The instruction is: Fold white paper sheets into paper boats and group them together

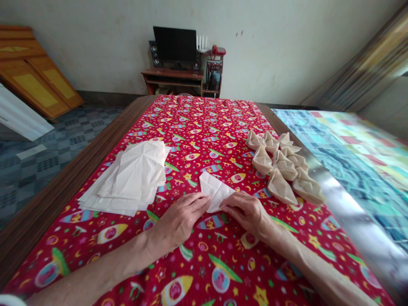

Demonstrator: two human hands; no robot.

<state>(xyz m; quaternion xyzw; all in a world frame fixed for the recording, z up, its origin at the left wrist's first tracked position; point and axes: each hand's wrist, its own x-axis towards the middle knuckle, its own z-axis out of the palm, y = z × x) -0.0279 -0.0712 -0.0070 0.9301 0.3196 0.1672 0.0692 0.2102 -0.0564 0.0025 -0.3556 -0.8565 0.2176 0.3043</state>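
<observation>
A partly folded sheet of whitish paper (pixel 214 189) lies on the red patterned cloth in front of me, its upper corner pointing away to the left. My left hand (pixel 188 210) rests at its left edge, fingers together and pressed on the paper. At the right edge, my right hand (pixel 247 208) pinches the paper between thumb and fingers. To the left is a loose stack of creased paper sheets (pixel 140 170). Several folded paper boats (pixel 283 165) stand grouped on the right side of the cloth.
The red cloth (pixel 204 127) covers a long surface with a dark wooden border (pixel 105 136). A bed with a patchwork cover (pixel 350 161) adjoins on the right. Against the far wall stands a desk (pixel 175 74) with a monitor (pixel 175 44); a wooden cabinet (pixel 38 76) is at left.
</observation>
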